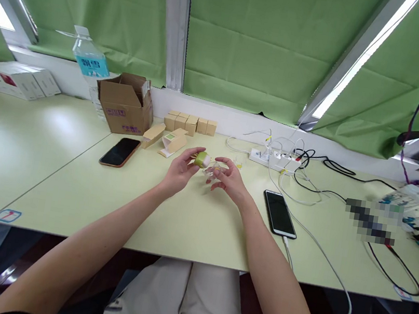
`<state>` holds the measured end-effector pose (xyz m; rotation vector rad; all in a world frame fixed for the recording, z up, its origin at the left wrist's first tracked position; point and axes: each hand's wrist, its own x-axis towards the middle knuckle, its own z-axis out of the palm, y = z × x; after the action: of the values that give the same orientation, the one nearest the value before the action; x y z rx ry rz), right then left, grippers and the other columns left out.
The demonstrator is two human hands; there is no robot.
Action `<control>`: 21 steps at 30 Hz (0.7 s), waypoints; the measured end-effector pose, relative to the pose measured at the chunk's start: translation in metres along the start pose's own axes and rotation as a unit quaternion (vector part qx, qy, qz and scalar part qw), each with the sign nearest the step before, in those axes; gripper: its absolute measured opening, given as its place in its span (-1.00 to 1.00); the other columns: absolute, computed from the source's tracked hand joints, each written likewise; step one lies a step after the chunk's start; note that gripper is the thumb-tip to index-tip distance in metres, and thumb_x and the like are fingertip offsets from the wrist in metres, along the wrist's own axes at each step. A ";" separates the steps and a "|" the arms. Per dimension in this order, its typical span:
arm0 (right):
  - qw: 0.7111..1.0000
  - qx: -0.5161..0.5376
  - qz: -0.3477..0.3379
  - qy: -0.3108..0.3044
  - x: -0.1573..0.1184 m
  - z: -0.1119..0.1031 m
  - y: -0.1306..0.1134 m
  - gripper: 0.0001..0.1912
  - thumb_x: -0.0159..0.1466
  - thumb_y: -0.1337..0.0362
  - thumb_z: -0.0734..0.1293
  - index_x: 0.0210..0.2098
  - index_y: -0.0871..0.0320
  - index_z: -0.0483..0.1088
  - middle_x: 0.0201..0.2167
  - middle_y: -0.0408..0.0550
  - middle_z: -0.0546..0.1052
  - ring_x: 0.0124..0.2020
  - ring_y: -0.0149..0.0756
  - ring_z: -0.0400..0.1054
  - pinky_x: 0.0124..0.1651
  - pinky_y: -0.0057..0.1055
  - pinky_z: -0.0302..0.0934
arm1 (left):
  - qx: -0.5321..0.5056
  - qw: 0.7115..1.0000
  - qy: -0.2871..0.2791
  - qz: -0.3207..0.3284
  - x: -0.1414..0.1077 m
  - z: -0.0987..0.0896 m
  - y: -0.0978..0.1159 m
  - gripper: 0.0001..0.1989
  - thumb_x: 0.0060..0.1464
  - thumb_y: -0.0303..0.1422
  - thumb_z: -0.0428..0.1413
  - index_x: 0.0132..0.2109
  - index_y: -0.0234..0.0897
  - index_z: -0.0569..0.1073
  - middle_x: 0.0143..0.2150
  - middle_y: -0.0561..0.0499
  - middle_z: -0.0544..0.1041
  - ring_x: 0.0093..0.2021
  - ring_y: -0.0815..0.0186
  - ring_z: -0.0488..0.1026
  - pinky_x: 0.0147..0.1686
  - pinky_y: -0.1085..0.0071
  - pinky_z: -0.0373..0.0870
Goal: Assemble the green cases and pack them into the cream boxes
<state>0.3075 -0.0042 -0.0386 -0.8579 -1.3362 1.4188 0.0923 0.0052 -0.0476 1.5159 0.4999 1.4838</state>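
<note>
My left hand [181,172] is closed round a small rounded green-and-white object [201,159], whose exact kind I cannot make out. Close beside it, the fingers of my right hand [231,180] curl round a small clear plastic piece [212,171]. The two items are very near each other, just above the table [192,222]; whether they touch is unclear. Beyond my left hand lie an opened small cardboard box [174,144] and another small carton [153,135]. A small clear-and-yellow item [238,164] lies behind my right hand.
Several small closed boxes [189,123] line the wall beside a large open carton [126,108]. A phone [120,152] lies left; another phone [280,213], with its cable attached, lies right. Behind it are a power strip [275,160] and loose cords. A water bottle [90,58] stands back left.
</note>
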 end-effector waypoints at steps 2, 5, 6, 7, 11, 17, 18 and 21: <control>1.000 0.010 0.003 -0.015 -0.001 0.002 -0.001 -0.11 0.03 -0.15 0.74 0.14 -0.02 0.30 -0.21 -0.13 0.72 -0.38 -0.24 0.62 -0.42 -0.36 0.48 | 0.014 1.000 -0.018 0.003 -0.001 0.001 0.001 -0.52 0.19 -0.30 0.40 0.24 -0.13 0.60 0.25 -0.18 0.53 0.26 0.06 0.50 0.27 0.13 0.50; 1.000 0.025 -0.009 -0.016 0.000 0.003 0.000 -0.11 0.01 -0.15 0.75 0.13 -0.02 0.30 -0.29 -0.18 0.69 -0.41 -0.28 0.59 -0.42 -0.40 0.43 | 0.037 0.999 -0.035 0.003 -0.002 0.001 0.001 -0.53 0.18 -0.35 0.39 0.23 -0.10 0.63 0.29 -0.16 0.52 0.27 0.07 0.50 0.27 0.15 0.48; 0.999 0.027 -0.011 -0.015 0.000 0.003 0.001 -0.11 0.02 -0.15 0.74 0.13 -0.02 0.30 -0.30 -0.18 0.69 -0.42 -0.29 0.58 -0.42 -0.40 0.43 | 0.043 0.998 -0.038 0.003 -0.003 0.001 0.001 -0.53 0.18 -0.35 0.38 0.23 -0.09 0.64 0.29 -0.16 0.52 0.28 0.06 0.50 0.27 0.15 0.48; 0.999 0.029 -0.011 -0.014 0.001 0.003 0.002 -0.11 0.02 -0.16 0.74 0.13 -0.01 0.30 -0.30 -0.18 0.68 -0.42 -0.29 0.57 -0.42 -0.40 0.42 | 0.050 0.998 -0.040 0.004 -0.003 0.001 0.001 -0.53 0.19 -0.36 0.37 0.24 -0.08 0.64 0.29 -0.16 0.53 0.29 0.06 0.49 0.27 0.15 0.47; 0.999 0.036 -0.012 -0.014 0.001 0.003 0.003 -0.10 0.02 -0.17 0.74 0.14 0.00 0.30 -0.32 -0.19 0.67 -0.43 -0.30 0.56 -0.41 -0.40 0.39 | 0.088 0.994 -0.059 0.017 -0.005 0.001 -0.001 -0.53 0.24 -0.37 0.32 0.27 -0.05 0.63 0.32 -0.17 0.54 0.36 0.04 0.45 0.27 0.15 0.44; 0.999 0.043 -0.012 -0.011 0.002 0.004 0.006 -0.11 0.03 -0.17 0.74 0.14 0.00 0.31 -0.33 -0.20 0.68 -0.45 -0.31 0.56 -0.40 -0.38 0.39 | 0.105 0.993 -0.054 0.019 -0.007 -0.001 -0.006 -0.43 0.22 -0.35 0.35 0.36 -0.06 0.56 0.38 -0.17 0.54 0.33 0.05 0.49 0.31 0.10 0.43; 0.999 0.045 -0.014 -0.008 0.002 0.004 0.007 -0.11 0.04 -0.17 0.73 0.14 0.00 0.31 -0.32 -0.19 0.68 -0.45 -0.30 0.56 -0.40 -0.37 0.40 | 0.113 0.992 -0.056 0.020 -0.008 -0.001 -0.006 -0.43 0.23 -0.34 0.34 0.37 -0.07 0.55 0.40 -0.17 0.54 0.34 0.03 0.49 0.33 0.08 0.42; 0.998 0.056 -0.026 0.006 0.004 0.005 0.009 -0.12 0.06 -0.17 0.73 0.14 0.02 0.31 -0.32 -0.18 0.69 -0.44 -0.29 0.57 -0.39 -0.37 0.40 | 0.149 0.985 -0.084 0.026 -0.014 0.002 -0.008 -0.37 0.28 -0.35 0.31 0.45 -0.05 0.48 0.49 -0.16 0.48 0.47 -0.02 0.40 0.45 0.01 0.31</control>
<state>0.3003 -0.0015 -0.0463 -0.7513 -1.2487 1.4327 0.0940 -0.0031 -0.0612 1.8834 0.6054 1.3489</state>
